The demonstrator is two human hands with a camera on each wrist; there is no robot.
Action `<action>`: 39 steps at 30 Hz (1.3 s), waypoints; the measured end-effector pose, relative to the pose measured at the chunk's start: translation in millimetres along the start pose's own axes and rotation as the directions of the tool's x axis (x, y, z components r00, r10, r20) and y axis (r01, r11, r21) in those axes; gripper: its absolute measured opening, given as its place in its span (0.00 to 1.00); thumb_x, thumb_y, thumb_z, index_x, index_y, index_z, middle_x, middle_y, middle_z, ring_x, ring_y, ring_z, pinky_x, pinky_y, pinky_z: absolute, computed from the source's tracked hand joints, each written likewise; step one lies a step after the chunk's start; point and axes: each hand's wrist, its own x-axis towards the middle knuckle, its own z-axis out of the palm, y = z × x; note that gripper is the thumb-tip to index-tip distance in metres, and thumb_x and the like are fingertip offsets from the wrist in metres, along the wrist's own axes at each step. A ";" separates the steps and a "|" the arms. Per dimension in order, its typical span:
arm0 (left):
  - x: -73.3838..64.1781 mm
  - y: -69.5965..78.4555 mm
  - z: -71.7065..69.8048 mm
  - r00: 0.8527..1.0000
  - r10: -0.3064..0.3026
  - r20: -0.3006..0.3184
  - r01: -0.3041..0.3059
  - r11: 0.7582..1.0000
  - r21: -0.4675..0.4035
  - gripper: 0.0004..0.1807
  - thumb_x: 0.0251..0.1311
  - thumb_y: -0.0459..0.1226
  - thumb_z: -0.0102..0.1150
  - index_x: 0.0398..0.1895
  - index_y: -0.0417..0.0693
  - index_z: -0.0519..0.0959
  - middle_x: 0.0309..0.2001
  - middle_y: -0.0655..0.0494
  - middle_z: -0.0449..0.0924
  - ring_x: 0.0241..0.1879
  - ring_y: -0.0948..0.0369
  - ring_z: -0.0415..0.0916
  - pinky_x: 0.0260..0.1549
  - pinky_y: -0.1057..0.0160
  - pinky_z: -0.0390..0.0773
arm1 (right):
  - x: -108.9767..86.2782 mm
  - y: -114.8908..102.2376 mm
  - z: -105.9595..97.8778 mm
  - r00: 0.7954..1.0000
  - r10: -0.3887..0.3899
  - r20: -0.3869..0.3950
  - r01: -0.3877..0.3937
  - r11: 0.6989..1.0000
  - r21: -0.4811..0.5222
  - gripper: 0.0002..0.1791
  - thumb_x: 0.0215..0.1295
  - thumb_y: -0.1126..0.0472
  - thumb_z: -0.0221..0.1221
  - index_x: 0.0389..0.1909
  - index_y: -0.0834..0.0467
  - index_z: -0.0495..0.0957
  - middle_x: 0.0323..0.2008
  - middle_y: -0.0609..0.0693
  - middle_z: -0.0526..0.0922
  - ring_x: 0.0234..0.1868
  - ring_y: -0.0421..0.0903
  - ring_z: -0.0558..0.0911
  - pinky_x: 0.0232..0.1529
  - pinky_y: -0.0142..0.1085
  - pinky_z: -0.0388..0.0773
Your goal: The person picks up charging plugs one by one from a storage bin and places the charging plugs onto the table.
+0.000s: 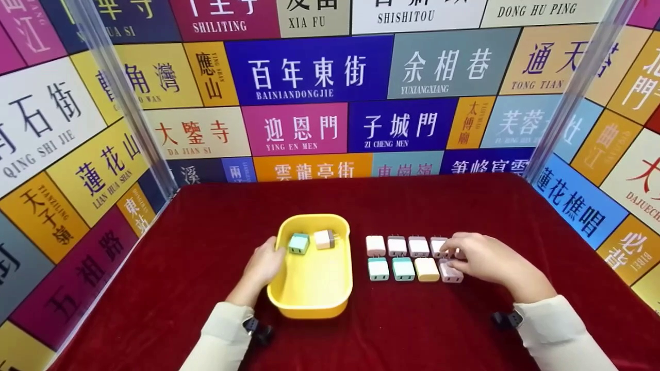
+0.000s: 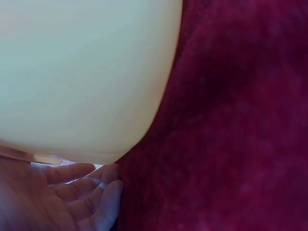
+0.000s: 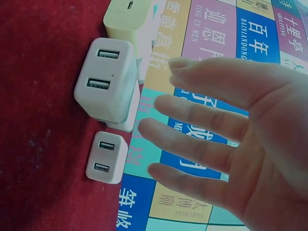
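Note:
My left hand (image 1: 265,263) grips the left side of a yellow plastic bin (image 1: 309,312), its thumb at the rim. In the left wrist view the bin's pale wall (image 2: 86,86) fills the upper left, above the hand's fingers (image 2: 82,204). Inside the bin lie a teal plug charger (image 1: 298,244) and a white-and-brown charger (image 1: 324,239). My right hand (image 1: 477,257) hovers at the right end of two charger rows, fingertips overlapping a lilac charger (image 1: 451,272) and a white-and-grey charger (image 1: 438,246). In the right wrist view its fingers are spread, holding nothing, beside white two-port chargers (image 3: 103,79).
Further along the front row are a yellow charger (image 1: 427,269) and two teal-and-white chargers, one of them (image 1: 378,269) at the left end. Behind them stands a pale pink charger (image 1: 375,246). Dark red cloth (image 1: 412,330) covers the table; colourful sign-printed walls (image 1: 309,67) enclose it.

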 end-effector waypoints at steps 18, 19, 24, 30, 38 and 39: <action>-14.2 18.3 -10.5 1.000 -0.013 0.002 0.013 1.000 -0.023 0.25 0.75 0.43 0.45 0.67 0.40 0.76 0.57 0.40 0.84 0.50 0.47 0.82 0.52 0.43 0.80 | 3.2 -13.4 -13.9 0.999 0.021 -0.050 -0.021 1.000 -0.008 0.08 0.70 0.66 0.65 0.46 0.55 0.89 0.43 0.48 0.86 0.44 0.50 0.86 0.50 0.53 0.84; -14.7 19.2 -10.8 1.000 -0.013 0.003 0.013 1.000 -0.025 0.25 0.75 0.43 0.45 0.67 0.40 0.76 0.56 0.40 0.84 0.49 0.47 0.82 0.51 0.44 0.81 | 4.2 -14.8 -14.8 0.999 0.023 -0.046 -0.024 1.000 -0.006 0.09 0.70 0.67 0.65 0.46 0.55 0.89 0.43 0.48 0.86 0.44 0.50 0.86 0.50 0.53 0.84; -12.3 16.0 -8.3 1.000 0.000 0.000 0.000 1.000 -0.018 0.25 0.76 0.44 0.43 0.66 0.40 0.76 0.55 0.41 0.84 0.48 0.49 0.82 0.49 0.45 0.81 | 14.4 -24.2 -19.4 0.999 -0.004 -0.032 0.004 1.000 0.001 0.09 0.70 0.67 0.64 0.46 0.54 0.89 0.43 0.47 0.86 0.44 0.49 0.86 0.48 0.52 0.84; -15.2 22.1 -11.0 1.000 0.006 -0.004 -0.006 1.000 -0.020 0.21 0.75 0.42 0.44 0.61 0.40 0.78 0.51 0.39 0.84 0.46 0.46 0.82 0.48 0.43 0.81 | 34.8 -41.9 -28.0 0.998 -0.050 -0.034 0.050 0.999 -0.007 0.08 0.72 0.64 0.65 0.47 0.53 0.90 0.43 0.46 0.86 0.45 0.49 0.87 0.50 0.50 0.85; -21.2 26.2 -15.3 1.000 -0.009 0.003 0.009 1.000 -0.017 0.28 0.76 0.42 0.44 0.72 0.37 0.73 0.62 0.36 0.80 0.56 0.43 0.81 0.57 0.43 0.79 | 69.9 -75.3 -35.9 0.991 -0.113 -0.073 0.111 0.993 -0.028 0.07 0.71 0.62 0.67 0.46 0.54 0.90 0.43 0.48 0.86 0.42 0.48 0.86 0.48 0.49 0.85; -18.4 21.2 -12.5 1.000 0.000 -0.003 0.000 1.000 -0.008 0.29 0.76 0.43 0.43 0.73 0.36 0.72 0.64 0.36 0.80 0.58 0.44 0.80 0.58 0.43 0.79 | 74.3 -80.0 -36.1 0.989 -0.118 -0.085 0.116 0.993 -0.030 0.07 0.71 0.61 0.67 0.46 0.54 0.89 0.43 0.48 0.86 0.42 0.48 0.86 0.48 0.48 0.85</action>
